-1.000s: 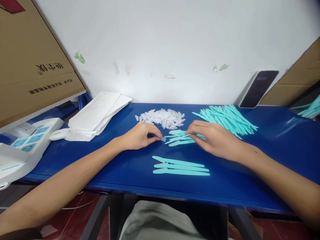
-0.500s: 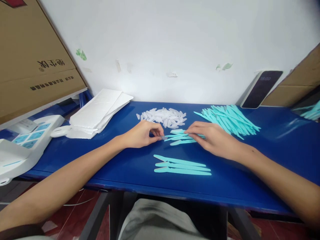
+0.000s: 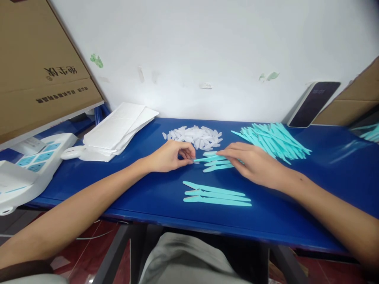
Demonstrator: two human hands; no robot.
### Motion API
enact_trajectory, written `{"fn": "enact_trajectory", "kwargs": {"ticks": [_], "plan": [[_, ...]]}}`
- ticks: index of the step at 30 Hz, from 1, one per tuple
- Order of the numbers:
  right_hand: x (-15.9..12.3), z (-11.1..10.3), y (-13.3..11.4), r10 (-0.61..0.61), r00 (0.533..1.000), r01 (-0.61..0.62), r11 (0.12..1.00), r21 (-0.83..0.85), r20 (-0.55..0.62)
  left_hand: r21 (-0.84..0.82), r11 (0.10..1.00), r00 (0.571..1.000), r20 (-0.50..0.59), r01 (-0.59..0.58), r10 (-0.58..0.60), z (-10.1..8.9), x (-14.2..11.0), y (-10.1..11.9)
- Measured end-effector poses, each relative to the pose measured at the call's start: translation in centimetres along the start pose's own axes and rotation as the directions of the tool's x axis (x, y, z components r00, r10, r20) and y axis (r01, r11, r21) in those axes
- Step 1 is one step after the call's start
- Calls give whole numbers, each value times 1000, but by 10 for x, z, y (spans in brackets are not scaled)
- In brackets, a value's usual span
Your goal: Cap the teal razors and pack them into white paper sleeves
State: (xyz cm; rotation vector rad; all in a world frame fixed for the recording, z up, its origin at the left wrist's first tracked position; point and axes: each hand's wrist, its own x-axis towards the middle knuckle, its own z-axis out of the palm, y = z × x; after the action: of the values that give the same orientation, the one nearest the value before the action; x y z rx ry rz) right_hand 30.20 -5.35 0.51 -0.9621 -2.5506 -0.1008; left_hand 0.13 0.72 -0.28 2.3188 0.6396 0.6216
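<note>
My left hand (image 3: 176,156), thumb and fingers nearly closed, pinches a small translucent plastic piece (image 3: 196,161). My right hand (image 3: 249,162) pinches a slim turquoise plastic stick (image 3: 209,158); its tip meets the translucent piece, can't tell if it's inside. Stick is above the blue counter (image 3: 142,197), over a small group of turquoise sticks with pale tips (image 3: 215,169), partly under my right hand. Nearer me, three flat turquoise sticks (image 3: 220,195) lie side by side, angled ends left. Behind my left hand, loose pile of small frosted-white plastic pieces (image 3: 195,136). Behind my right hand, big heap of turquoise sticks (image 3: 274,140). Far left, stacked white flat packets (image 3: 115,130) beside a white power strip with blue sockets (image 3: 44,157). Black-screened phone (image 3: 314,104) leans on the white wall (image 3: 207,51), right.
</note>
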Motion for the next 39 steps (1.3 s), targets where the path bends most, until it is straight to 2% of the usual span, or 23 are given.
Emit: {"fn": "enact_trajectory", "kwargs": {"ticks": [16,29,39], "plan": [[1,8,2,-10,1000,8,992,-128,-21,-13,1000,1000,3,16,-16,0,1,3],[2,10,3,44,999,-44,998,-39,-6,-13,1000,999,24,22,-21,-1,1,0],[-1,11,4,14,1000,-16,993,-119,-18,-39,998,998,19,58,-57,-2,1,0]]}}
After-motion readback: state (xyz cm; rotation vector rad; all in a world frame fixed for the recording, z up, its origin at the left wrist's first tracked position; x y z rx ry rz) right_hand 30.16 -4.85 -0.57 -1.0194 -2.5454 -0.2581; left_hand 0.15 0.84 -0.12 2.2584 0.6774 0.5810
